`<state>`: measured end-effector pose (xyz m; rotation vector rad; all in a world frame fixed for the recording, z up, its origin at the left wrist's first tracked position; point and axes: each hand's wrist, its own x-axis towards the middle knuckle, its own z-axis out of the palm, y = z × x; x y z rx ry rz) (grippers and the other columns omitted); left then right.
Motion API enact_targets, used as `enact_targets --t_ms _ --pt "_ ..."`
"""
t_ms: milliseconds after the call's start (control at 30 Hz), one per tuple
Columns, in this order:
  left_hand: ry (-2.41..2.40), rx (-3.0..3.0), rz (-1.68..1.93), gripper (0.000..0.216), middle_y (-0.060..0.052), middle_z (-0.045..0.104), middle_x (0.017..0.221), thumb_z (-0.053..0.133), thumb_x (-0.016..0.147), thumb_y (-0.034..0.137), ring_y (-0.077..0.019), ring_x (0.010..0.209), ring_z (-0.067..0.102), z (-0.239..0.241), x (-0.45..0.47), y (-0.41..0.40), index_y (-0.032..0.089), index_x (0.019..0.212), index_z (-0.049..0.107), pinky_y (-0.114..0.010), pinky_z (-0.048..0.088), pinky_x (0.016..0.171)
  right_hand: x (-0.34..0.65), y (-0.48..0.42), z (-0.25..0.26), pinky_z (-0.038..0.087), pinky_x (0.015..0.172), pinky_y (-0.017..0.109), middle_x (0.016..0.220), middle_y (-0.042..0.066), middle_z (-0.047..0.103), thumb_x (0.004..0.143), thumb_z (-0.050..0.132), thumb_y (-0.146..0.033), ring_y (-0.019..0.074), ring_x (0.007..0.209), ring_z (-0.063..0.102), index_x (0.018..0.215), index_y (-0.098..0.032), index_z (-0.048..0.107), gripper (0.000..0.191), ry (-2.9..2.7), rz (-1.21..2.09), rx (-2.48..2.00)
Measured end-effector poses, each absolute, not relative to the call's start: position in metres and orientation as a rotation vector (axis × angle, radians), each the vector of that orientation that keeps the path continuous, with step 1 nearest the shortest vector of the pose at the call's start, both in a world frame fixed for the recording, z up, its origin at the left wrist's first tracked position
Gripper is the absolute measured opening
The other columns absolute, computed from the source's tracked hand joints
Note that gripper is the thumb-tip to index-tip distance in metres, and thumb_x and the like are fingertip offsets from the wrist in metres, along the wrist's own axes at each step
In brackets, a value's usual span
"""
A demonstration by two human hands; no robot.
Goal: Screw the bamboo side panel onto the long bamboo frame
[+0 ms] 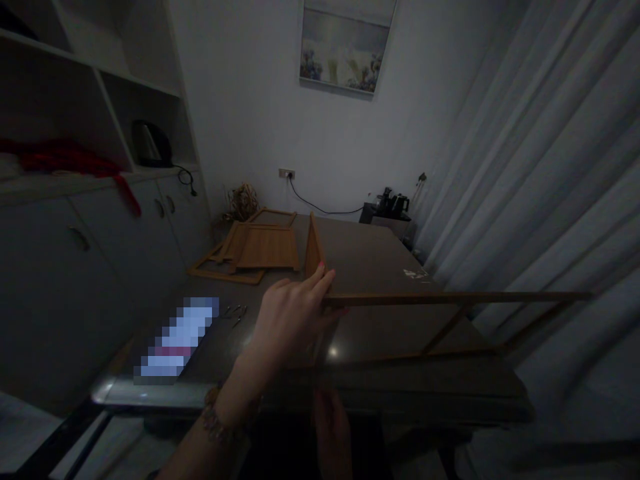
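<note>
My left hand [293,317], with a bracelet on its wrist, grips the near end of a long wooden frame [450,297]. The frame stands on edge on the dark table [380,257], and its top rail runs off to the right past the table's edge. Slanted braces join the rail to a lower rail. My right hand [333,430] is low in the dark in front of the table's near edge, beneath the frame's end; its fingers are too dim to read. A small wooden panel [314,250] stands upright just beyond my left hand.
Flat wooden panels and frames [260,250] lie at the table's far left, with a few small metal screws [235,312] and a blurred-out object [175,337] nearer. Cabinets with a kettle [150,143] and a red cloth [70,160] stand left. Curtains [540,200] hang right.
</note>
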<state>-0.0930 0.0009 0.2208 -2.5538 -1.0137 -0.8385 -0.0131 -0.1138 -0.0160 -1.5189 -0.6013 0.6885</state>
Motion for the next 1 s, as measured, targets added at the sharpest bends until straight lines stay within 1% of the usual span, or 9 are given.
enact_targets --t_ms 233,367,467,600,667,733,800,833,1000 --pt "-1.012 -2.549 -0.840 0.055 -0.009 0.060 0.127 0.059 0.080 0.049 -0.0242 0.076 0.068 0.222 -0.093 0.000 0.022 0.128 0.053 -0.038 0.052 0.064 -0.007 -0.115 -0.002 0.052 0.064 0.024 0.086 0.006 0.073 0.084 0.059 -0.045 0.0198 0.075 0.069 0.092 -0.021 0.068 0.028 -0.862 0.542 -1.564" --pt "-1.009 -2.537 -0.826 0.055 -0.005 0.059 0.128 0.059 0.080 0.048 -0.0244 0.078 0.068 0.221 -0.093 0.000 0.022 0.128 0.052 -0.039 0.052 0.065 -0.003 -0.114 -0.013 0.054 0.070 0.028 0.088 0.007 0.073 0.085 0.056 -0.046 0.0215 0.078 0.069 0.089 -0.024 0.071 0.027 -1.084 0.317 -1.568" --pt "-1.013 -2.537 -0.813 0.056 -0.006 0.059 0.128 0.060 0.079 0.048 -0.0249 0.077 0.068 0.222 -0.093 0.000 0.021 0.128 0.052 -0.040 0.052 0.065 -0.001 -0.113 -0.020 0.055 0.073 0.030 0.087 0.008 0.073 0.086 0.054 -0.049 0.0222 0.079 0.070 0.090 -0.025 0.072 0.030 -1.135 0.227 -1.559" --pt "-1.010 -2.542 -0.810 0.056 -0.008 0.060 0.127 0.060 0.079 0.048 -0.0249 0.078 0.068 0.222 -0.093 0.000 0.021 0.127 0.053 -0.039 0.052 0.064 0.001 -0.115 -0.020 0.054 0.077 0.028 0.097 0.007 0.073 0.084 0.059 -0.049 0.0225 0.088 0.070 0.103 -0.024 0.069 0.033 -1.042 0.386 -1.548" --pt "-1.006 -2.540 -0.813 0.055 -0.008 0.060 0.127 0.059 0.080 0.049 -0.0247 0.077 0.068 0.222 -0.093 0.000 0.021 0.127 0.053 -0.038 0.052 0.063 0.001 -0.116 -0.016 0.054 0.070 0.025 0.091 0.006 0.074 0.083 0.060 -0.049 0.0212 0.080 0.071 0.109 -0.023 0.067 0.038 -0.983 0.533 -1.546" --pt "-1.004 -2.533 -0.815 0.056 -0.008 0.060 0.127 0.059 0.080 0.050 -0.0246 0.077 0.068 0.222 -0.093 0.000 0.022 0.127 0.053 -0.038 0.051 0.063 -0.001 -0.116 -0.010 0.053 0.059 0.023 0.077 0.004 0.074 0.082 0.059 -0.052 0.0190 0.065 0.069 0.111 -0.021 0.067 0.042 -0.935 0.658 -1.528" --pt "-0.997 -2.528 -0.815 0.056 -0.008 0.060 0.127 0.059 0.079 0.049 -0.0245 0.077 0.068 0.222 -0.093 0.000 0.022 0.128 0.052 -0.038 0.051 0.064 -0.004 -0.115 -0.004 0.051 0.055 0.023 0.068 0.003 0.072 0.083 0.055 -0.055 0.0181 0.057 0.067 0.107 -0.020 0.069 0.045 -0.879 0.733 -1.504" --pt "-0.997 -2.526 -0.815 0.056 -0.008 0.060 0.127 0.059 0.079 0.049 -0.0244 0.077 0.068 0.222 -0.093 0.000 0.022 0.128 0.052 -0.038 0.051 0.064 -0.006 -0.115 -0.001 0.051 0.056 0.024 0.068 0.004 0.072 0.083 0.054 -0.056 0.0184 0.058 0.066 0.104 -0.019 0.071 0.045 -0.863 0.761 -1.487" --pt "-1.013 -2.528 -0.832 0.055 -0.007 0.060 0.127 0.060 0.079 0.050 -0.0237 0.078 0.069 0.221 -0.093 0.000 0.021 0.126 0.054 -0.037 0.052 0.065 -0.014 -0.112 0.007 0.052 0.070 0.028 0.084 0.008 0.074 0.078 0.058 -0.060 0.0236 0.077 0.068 0.084 -0.018 0.076 0.046 -0.785 0.879 -1.447"
